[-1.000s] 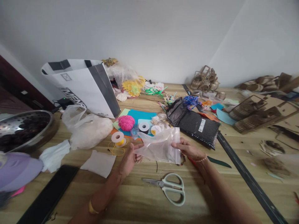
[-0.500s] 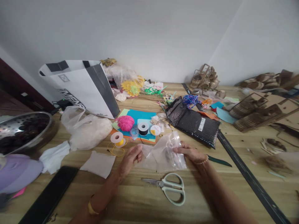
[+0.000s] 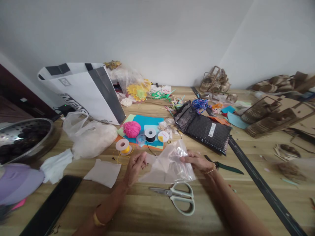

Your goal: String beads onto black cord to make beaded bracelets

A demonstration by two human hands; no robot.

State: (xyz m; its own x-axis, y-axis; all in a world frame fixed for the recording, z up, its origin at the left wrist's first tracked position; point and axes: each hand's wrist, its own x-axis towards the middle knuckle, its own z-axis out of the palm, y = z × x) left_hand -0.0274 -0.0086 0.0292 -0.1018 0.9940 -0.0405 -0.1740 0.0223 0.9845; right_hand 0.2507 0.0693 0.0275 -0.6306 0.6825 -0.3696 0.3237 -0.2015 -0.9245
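Observation:
A clear plastic bag is stretched between my two hands above the wooden table. My left hand pinches its left corner, fingers closed. At its right side, my right hand grips the plastic with the thumb on top. Just below the bag lie scissors with pale handles, blades pointing left. Beyond it are a spool of black cord, a white spool with yellow cord and a ball of pink yarn, the black spool and yarn on coloured sheets.
Behind my right hand lies a black bubble mailer; a dark green-handled tool is by my right wrist. On the left are a white paper bag, a knotted plastic bag, a metal colander and a phone. Small wooden baskets stand right.
The plastic bag has shifted in my hands and now hangs wider and flatter, its lower left edge spread out. My left hand has moved slightly left. The scissors stay in place.

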